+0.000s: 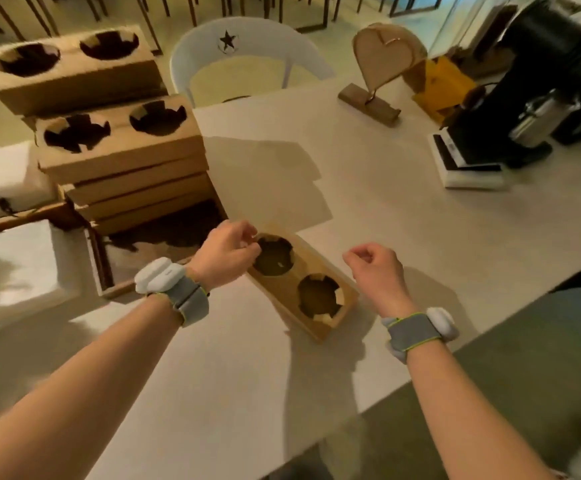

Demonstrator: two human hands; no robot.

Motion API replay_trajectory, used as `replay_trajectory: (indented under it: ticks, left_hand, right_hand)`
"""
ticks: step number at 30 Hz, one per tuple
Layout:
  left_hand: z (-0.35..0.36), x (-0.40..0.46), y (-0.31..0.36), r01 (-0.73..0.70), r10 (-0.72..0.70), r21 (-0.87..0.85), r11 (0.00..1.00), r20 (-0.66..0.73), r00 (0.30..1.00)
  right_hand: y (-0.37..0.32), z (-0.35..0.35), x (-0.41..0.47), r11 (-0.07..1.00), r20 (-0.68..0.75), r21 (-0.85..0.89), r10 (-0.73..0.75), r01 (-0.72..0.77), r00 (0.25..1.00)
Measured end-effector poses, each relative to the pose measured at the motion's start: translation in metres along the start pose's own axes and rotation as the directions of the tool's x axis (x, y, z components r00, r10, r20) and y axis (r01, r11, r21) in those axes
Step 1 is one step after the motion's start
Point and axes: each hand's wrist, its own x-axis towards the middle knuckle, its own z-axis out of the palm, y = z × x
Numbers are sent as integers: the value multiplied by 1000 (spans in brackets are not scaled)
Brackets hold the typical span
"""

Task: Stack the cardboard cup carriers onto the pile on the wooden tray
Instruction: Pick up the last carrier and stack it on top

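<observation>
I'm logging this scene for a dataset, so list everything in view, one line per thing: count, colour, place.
loose cup carrier: 1, brown cardboard with two holes, flat on the table between the hands
pile of cup carriers: 1 pile, exact count unclear, brown, on the tray at left
wooden tray: 1, brown, left of the hands
table: 1, pale
heart-shaped stand: 1, light wood, far side of table
coffee machine: 1, black, far right
chair: 1, white with a star cut-out, beyond the table
wrist bands: 2, grey and white, one per wrist
left hand: 1, at the loose carrier's far end
right hand: 1, curled, empty, beside the carrier
</observation>
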Motion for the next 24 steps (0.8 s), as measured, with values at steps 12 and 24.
replay_trajectory:
  ticks: [12, 24]
  left_hand:
    - [22, -25, 6, 81, -87, -60, 995, -106, 991]
    - [-91, -60, 34, 27, -130, -329, 944, -295, 947]
  right_hand:
    - [39, -6, -51, 997, -2, 58, 47, -46, 999]
    - [-105, -20, -22, 958, -30, 138, -250, 251, 968]
